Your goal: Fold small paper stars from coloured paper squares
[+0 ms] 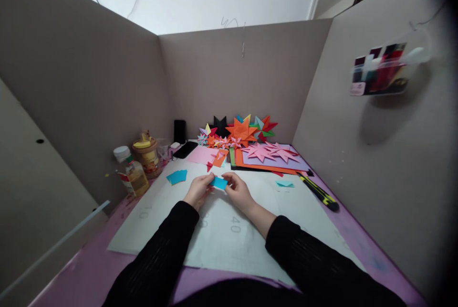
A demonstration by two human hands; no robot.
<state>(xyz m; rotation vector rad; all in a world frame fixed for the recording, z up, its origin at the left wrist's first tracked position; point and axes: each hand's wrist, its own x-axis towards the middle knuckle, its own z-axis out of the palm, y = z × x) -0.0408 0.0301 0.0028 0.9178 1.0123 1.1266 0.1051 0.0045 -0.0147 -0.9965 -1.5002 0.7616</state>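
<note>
A small blue piece of paper (219, 183) is held between my two hands above the white sheet (222, 245). My left hand (199, 189) pinches its left end, with the thumb on top. At its right end, the fingers of my right hand (239, 191) close on the edge. To the left lies a fanned stack of blue paper pieces (177, 177). A folded light teal paper piece (285, 184) rests to the right of my hands. Just beyond them is a small red folded piece (209, 167).
Folded paper stars (242, 130) stand along the back wall, with pink stars (259, 152) on stacked coloured sheets. A yellow-black utility knife (320, 193) lies at right. At left are a glue bottle (132, 175), a tub (146, 154) and a phone (185, 150). Grey panels (243, 78) enclose the table.
</note>
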